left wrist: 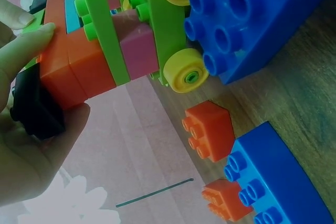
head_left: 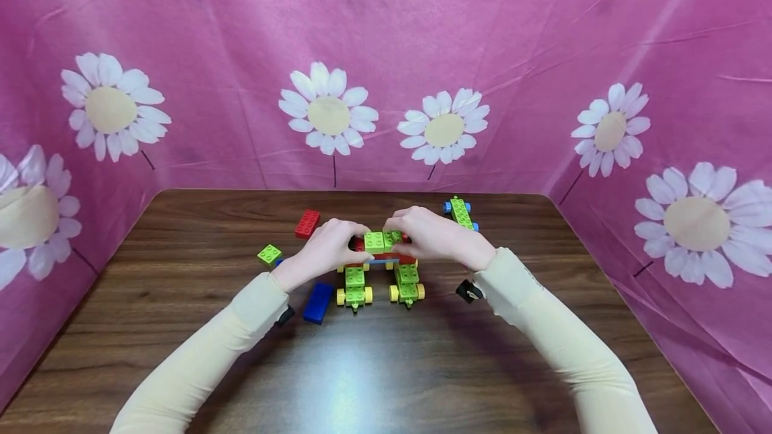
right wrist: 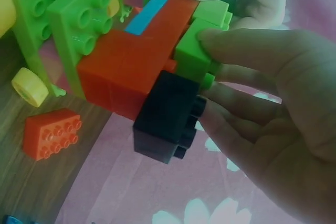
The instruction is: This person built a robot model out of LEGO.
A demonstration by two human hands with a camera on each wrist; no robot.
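Observation:
A toy-brick build point(head_left: 386, 259) stands mid-table, with green plates on yellow-wheeled green bases. Red bricks point(left wrist: 63, 59) and a light-blue strip point(right wrist: 152, 9) bridge the two bases. My left hand point(head_left: 328, 246) grips the build's left end, its thumb and a finger around the red bricks beside a black brick point(left wrist: 39, 103). On the right, my right hand point(head_left: 437, 236) pinches a green brick point(right wrist: 194, 48) on top of the red layer. Another black brick point(right wrist: 168, 119) sits at that end, near the right fingers. Both hands partly cover the upper bricks in the head view.
Left of the build lie a blue brick point(head_left: 317, 303), a green brick point(head_left: 269, 254) and a red brick point(head_left: 307, 224). A green base with blue wheels point(head_left: 461, 213) stands behind the right hand. Pink flowered cloth point(head_left: 386, 32) rises behind the wooden table point(head_left: 482, 367).

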